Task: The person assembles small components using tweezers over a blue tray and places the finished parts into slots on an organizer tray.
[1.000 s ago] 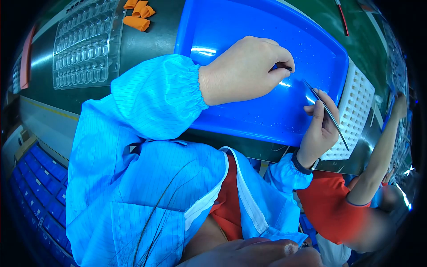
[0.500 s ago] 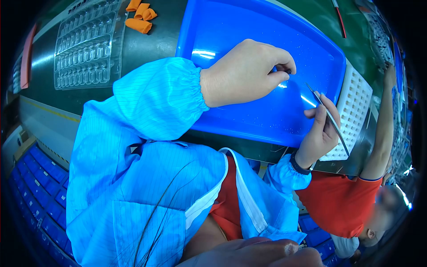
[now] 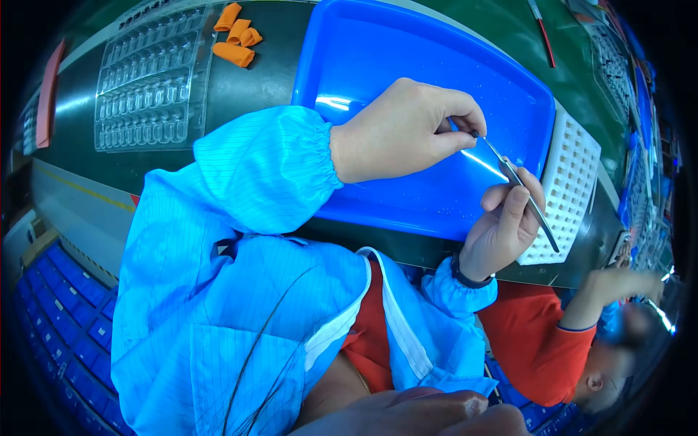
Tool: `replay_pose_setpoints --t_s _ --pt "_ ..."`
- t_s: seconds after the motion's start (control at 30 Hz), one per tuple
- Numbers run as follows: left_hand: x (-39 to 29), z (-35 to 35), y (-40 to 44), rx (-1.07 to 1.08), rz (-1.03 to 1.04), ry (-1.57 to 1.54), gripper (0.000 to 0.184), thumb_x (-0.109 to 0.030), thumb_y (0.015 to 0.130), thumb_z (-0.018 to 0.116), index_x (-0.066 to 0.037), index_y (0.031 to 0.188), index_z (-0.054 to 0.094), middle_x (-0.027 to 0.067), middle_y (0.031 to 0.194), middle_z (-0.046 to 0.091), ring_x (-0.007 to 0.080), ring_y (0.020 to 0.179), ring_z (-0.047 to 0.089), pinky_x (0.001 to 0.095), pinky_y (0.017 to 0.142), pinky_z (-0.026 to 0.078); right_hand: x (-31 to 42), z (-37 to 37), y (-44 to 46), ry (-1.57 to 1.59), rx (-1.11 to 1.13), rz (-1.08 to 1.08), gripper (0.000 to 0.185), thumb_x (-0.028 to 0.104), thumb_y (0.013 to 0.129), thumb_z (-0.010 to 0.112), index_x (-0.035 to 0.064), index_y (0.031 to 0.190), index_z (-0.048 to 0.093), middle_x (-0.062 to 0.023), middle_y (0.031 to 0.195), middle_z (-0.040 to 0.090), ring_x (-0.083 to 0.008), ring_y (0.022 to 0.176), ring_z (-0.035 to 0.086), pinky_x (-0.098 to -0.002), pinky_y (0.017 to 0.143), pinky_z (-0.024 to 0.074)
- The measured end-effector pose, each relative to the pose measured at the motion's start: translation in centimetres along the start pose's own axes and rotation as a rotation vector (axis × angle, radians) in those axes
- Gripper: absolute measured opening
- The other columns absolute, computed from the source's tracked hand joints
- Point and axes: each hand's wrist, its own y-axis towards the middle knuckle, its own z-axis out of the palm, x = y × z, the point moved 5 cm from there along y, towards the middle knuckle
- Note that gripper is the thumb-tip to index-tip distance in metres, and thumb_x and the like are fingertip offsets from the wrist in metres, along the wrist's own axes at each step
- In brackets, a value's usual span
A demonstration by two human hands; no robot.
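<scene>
My left hand (image 3: 407, 132) is above the blue tray (image 3: 407, 220), thumb and fingertips pinched on a small dark part (image 3: 475, 134) too small to identify. My right hand (image 3: 509, 218), over the tray's right side, grips a slim pointed metal tool (image 3: 539, 218) like a scalpel or tweezers; which of these I cannot tell. Its tip points up and left and meets or nearly meets the dark part. Tiny pale specks lie scattered on the tray's floor.
A white foam block with rows of holes (image 3: 567, 185) stands right of the tray. Clear plastic trays (image 3: 149, 87) and several orange finger cots (image 3: 234, 54) lie to the left. A red pen-like stick (image 3: 545, 42) is at the back. A co-worker in red (image 3: 534, 334) is on the right.
My right hand has moved left, bringing the tool's tip from a gap away up to the dark part. My left hand keeps its pinch. The co-worker's arm has swung downward.
</scene>
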Motion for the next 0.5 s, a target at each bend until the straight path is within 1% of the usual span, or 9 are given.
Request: replay_pose_setpoints --t_s 0.23,0.33,0.5 --pt "-0.1 0.04 -0.05 0.009 0.021 0.029 0.014 -0.009 0.087 0.07 -0.003 0.099 0.072 0.0134 0.088 0.072 0.0249 0.078 0.071 0.0312 0.07 0.056 0.06 0.18 -0.01 0.005 0.005 0.001 0.027 0.016 0.103 0.055 -0.0055 0.118 0.06 -0.0191 0.1 0.069 -0.01 0.062 0.056 -0.0202 0.055 0.0414" --pt "-0.15 0.01 -0.05 0.006 0.031 0.042 0.013 -0.009 0.087 0.07 -0.003 0.099 0.072 0.0136 0.088 0.072 0.0253 0.078 0.071 0.0312 0.07 0.056 0.29 0.48 -0.07 -0.022 0.032 0.019 0.031 0.02 0.105 0.053 -0.0036 0.124 0.06 -0.0144 0.1 0.068 -0.0087 0.067 0.052 -0.0219 0.062 0.0413" --pt "-0.18 0.06 -0.06 0.011 0.03 0.035 0.013 -0.008 0.087 0.07 -0.003 0.099 0.072 0.0136 0.088 0.072 0.0255 0.078 0.071 0.0312 0.069 0.056 0.07 0.38 -0.08 -0.012 0.043 0.019 0.031 0.02 0.105 0.052 -0.0036 0.123 0.06 -0.0166 0.105 0.069 -0.009 0.067 0.052 -0.0219 0.062 0.0418"
